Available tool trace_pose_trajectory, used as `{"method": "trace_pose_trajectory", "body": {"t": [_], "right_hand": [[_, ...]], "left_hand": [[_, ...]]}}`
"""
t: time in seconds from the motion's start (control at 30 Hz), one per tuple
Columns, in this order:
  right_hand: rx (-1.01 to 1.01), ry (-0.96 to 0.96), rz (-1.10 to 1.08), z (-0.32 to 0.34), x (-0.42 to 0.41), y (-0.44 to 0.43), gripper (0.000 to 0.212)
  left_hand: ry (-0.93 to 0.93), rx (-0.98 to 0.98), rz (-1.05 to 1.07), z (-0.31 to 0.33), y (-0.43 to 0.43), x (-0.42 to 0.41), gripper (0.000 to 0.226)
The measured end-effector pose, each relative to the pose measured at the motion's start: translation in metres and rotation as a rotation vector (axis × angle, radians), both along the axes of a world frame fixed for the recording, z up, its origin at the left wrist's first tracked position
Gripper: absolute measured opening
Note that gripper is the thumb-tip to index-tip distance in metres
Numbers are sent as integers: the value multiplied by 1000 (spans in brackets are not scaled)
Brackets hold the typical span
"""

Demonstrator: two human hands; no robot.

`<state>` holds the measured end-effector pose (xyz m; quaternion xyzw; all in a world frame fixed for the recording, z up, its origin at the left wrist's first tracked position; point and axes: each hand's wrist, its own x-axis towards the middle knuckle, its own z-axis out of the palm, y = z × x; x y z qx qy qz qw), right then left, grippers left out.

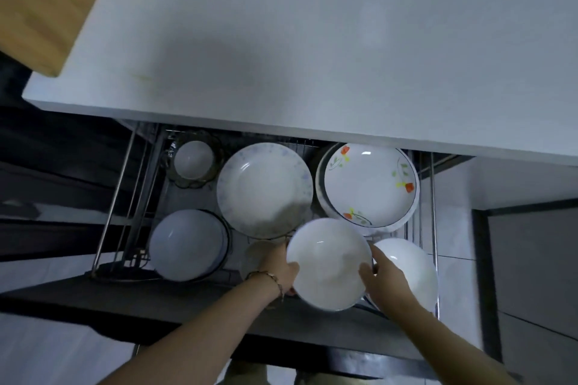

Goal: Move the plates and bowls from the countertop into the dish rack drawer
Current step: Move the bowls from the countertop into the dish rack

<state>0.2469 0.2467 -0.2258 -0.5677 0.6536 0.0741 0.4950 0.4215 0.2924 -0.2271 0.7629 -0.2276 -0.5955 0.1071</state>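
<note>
I hold a plain white bowl (328,262) over the front middle of the open dish rack drawer (115,194). My left hand (280,269) grips its left rim and my right hand (383,275) grips its right rim. In the drawer lie a pale patterned plate (264,189), a flowered plate (370,186) on a stack, a white bowl (409,272) at the front right, a bluish bowl stack (187,244) at the front left, and a small white bowl (194,159) inside a dark glass bowl at the back left. The white countertop (312,40) above shows no dishes.
A wooden board (40,3) lies at the countertop's left corner. The drawer's dark front panel (187,303) runs under my forearms. A clear glass item (256,255) sits just left of the held bowl. Tiled floor shows on both sides.
</note>
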Motion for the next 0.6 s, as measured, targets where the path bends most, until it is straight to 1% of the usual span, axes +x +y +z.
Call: {"method": "trace_pose_trajectory", "body": {"t": [0.13, 0.23, 0.33, 0.43, 0.5, 0.53, 0.6], "right_hand": [[69, 35, -28, -21, 7, 5, 43], [24, 44, -17, -28, 7, 10, 43], [-25, 113, 38, -30, 7, 10, 41], [19, 152, 71, -27, 10, 9, 39], [27, 201, 72, -22, 12, 7, 42], [13, 228, 56, -17, 12, 6, 46], [-32, 251, 0, -8, 12, 6, 51]], "left_hand": [[-107, 81, -120, -19, -2, 0, 46], [-116, 96, -150, -28, 0, 1, 45], [-102, 123, -180, -31, 1, 1, 45], [-112, 159, -200, -32, 3, 1, 47], [-128, 170, -199, -27, 5, 2, 47], [-153, 160, -203, -22, 6, 3, 48], [-268, 91, -215, -14, 11, 7, 49]]}}
